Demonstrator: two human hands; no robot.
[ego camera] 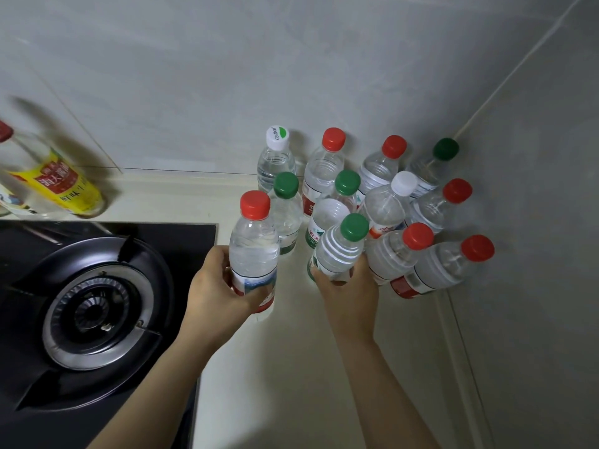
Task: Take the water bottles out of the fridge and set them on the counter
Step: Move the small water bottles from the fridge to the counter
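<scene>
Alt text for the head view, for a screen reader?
At a pale counter, the left hand holds a red-capped bottle and the right hand a green-capped bottle, beside a cluster of bottles standing in the wall corner. A gas burner sits at left.

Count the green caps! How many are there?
4: front green cap on the bottle in the right hand; left green cap; middle green cap; dark green cap by the corner. None looks hidden.
</scene>
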